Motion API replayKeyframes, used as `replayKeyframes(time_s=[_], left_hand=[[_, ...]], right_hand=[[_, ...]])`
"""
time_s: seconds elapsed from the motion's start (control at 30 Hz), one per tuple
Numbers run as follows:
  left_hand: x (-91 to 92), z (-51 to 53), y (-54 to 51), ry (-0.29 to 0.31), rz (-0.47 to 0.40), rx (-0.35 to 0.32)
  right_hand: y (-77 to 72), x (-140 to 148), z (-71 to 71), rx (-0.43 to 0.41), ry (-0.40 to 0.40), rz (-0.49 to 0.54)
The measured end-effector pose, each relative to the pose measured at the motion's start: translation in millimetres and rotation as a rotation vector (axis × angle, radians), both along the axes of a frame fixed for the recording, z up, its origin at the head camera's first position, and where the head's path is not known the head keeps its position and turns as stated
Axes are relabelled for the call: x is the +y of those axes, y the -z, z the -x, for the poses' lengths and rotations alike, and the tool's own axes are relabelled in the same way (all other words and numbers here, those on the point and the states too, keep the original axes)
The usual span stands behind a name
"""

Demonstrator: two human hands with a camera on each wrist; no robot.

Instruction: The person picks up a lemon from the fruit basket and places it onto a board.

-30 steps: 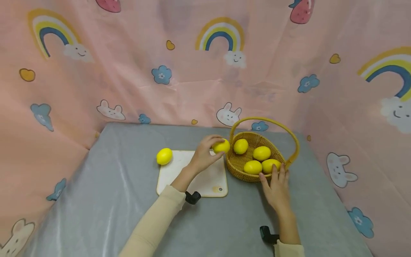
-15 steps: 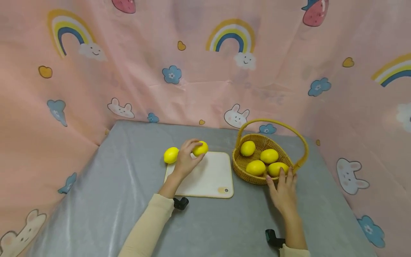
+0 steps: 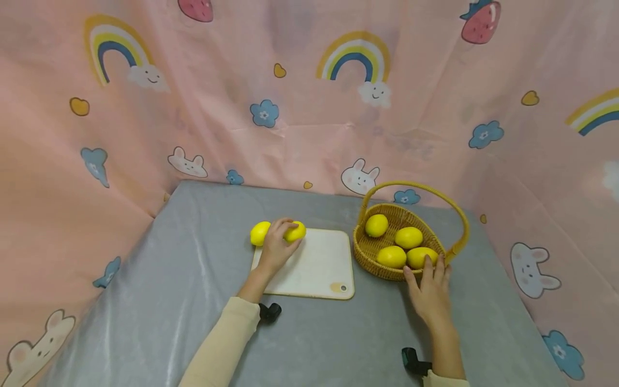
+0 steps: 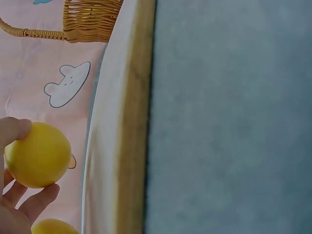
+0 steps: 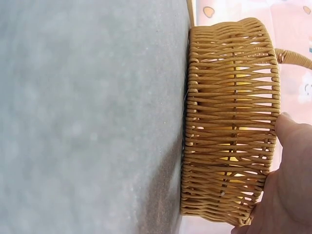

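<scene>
My left hand [image 3: 276, 247] pinches a lemon [image 3: 295, 231] between thumb and fingers over the far left part of a white cutting board [image 3: 309, 266]. In the left wrist view a gap shows between the held lemon [image 4: 39, 155] and the board [image 4: 109, 146]. Just left of it, another lemon [image 3: 259, 234] lies at the board's far left corner. On the right, my right hand [image 3: 432, 295] holds the near rim of a wicker basket [image 3: 364, 257], fingertips over the edge beside a lemon [image 3: 422, 258]. The right wrist view shows the thumb at the rim of the basket [image 5: 229, 122].
Inside the basket lie several lemons [image 3: 408, 237]; its tall handle [image 3: 425, 187] arches over them. A grey cloth [image 3: 319, 344] covers the table. Behind and at both sides hangs a pink printed curtain [image 3: 309, 145].
My left hand has carried the lemon leftwards from beside the basket to over the board's far left, near the other lemon, and lowered it slightly. My right hand stays at the basket rim.
</scene>
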State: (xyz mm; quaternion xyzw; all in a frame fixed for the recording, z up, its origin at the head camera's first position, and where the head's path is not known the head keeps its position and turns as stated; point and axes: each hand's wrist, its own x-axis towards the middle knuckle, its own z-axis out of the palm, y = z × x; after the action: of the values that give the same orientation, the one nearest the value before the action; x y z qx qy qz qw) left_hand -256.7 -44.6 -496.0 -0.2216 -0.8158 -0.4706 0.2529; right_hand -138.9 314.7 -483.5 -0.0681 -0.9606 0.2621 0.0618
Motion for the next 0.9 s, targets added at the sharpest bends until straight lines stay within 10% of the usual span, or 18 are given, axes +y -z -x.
replayKeyframes(time_s=[0.9], left_hand=[[-3.7, -1.2, 12.4, -0.045, 0.134, -0.04]], right_hand=[[-1.6, -1, -1.3, -0.003, -0.002, -0.001]])
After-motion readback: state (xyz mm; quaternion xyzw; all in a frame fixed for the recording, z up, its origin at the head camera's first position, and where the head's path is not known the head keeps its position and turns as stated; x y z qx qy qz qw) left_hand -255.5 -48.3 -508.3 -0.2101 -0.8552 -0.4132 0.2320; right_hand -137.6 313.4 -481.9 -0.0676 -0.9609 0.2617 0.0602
